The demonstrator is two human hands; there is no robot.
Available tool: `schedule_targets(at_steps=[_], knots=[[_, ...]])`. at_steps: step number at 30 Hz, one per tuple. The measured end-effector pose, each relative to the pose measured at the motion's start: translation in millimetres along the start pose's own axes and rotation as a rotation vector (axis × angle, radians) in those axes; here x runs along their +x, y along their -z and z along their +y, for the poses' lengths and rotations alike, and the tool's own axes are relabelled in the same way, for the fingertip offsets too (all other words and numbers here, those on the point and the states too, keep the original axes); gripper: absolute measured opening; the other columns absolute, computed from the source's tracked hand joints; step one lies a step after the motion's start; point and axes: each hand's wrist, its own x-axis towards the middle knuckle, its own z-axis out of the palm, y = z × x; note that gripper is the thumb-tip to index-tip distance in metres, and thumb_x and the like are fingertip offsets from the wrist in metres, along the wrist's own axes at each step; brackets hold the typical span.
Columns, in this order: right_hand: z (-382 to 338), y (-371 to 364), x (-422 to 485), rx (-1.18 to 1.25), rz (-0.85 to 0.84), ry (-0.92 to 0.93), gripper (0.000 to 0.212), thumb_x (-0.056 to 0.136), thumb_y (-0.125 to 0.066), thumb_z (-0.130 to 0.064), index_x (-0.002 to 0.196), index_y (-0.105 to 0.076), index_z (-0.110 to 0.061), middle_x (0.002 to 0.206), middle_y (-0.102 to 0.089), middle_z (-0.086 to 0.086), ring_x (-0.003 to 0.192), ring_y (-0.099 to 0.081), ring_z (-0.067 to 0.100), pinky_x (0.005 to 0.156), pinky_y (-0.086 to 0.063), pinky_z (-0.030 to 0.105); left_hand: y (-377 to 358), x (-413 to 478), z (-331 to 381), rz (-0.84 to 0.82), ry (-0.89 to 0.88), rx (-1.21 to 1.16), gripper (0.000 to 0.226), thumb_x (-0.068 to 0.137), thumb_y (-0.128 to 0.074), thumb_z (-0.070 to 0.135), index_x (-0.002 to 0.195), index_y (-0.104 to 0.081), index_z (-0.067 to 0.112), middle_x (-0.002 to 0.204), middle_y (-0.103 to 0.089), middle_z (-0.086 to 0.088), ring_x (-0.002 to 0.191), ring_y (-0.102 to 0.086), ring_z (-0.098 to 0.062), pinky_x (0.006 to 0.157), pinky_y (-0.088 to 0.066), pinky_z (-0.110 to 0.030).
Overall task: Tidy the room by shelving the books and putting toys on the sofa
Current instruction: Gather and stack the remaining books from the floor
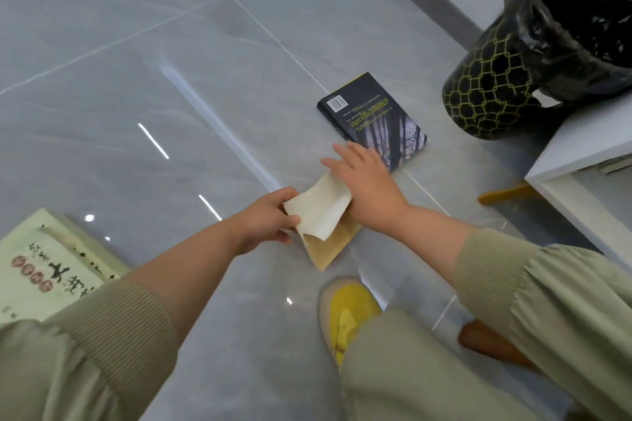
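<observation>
A glossy grey tiled floor [136,79] fills the view, with books lying loose on it. The left hand [270,219] grips a tan book [325,215] by its near left corner, fingers curled round the edge, the pale pages fanning open and the book held low over the tiles. The right hand [366,178] is spread flat with straight fingers; its wrist and palm lie against the tan book's right side, its thumb is hidden, and it seems to hold nothing. Its fingertips point ahead at a dark book [372,113], which lies flat just beyond them, back cover up with the barcode at the far end. That book's long axis runs on a diagonal, the near end to the right and the far end to the left, and the fingertips overlap its near corner in the picture, so the right hand is plainly the nearer one for picking it up. A green book [51,267] lies well apart at the lower left, beside the left sleeve. Past the dark book, on the right, stands a patterned bin [496,85] lined with a black bag [581,10]; what is inside cannot be made out. A white unit [581,147] edges in beside the bin, and a yellow shoe [349,314] shows below the hands
</observation>
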Motion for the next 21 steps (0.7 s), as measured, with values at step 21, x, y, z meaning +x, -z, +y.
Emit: schedule_targets(at_steps=[21], knots=[[-179, 17, 160, 0.649, -1.080, 0.000, 0.036, 0.075, -0.072, -0.004, 0.109, -0.060, -0.006, 0.096, -0.072, 0.011, 0.080, -0.071, 0.025, 0.072, -0.059, 0.038, 150, -127, -60, 0.545, -0.009, -0.449, 0.039, 0.094, -0.045, 0.047, 0.113, -0.055, 0.014, 0.093, -0.062, -0.011, 0.080, -0.055, -0.022, 0.073, -0.045, -0.031]])
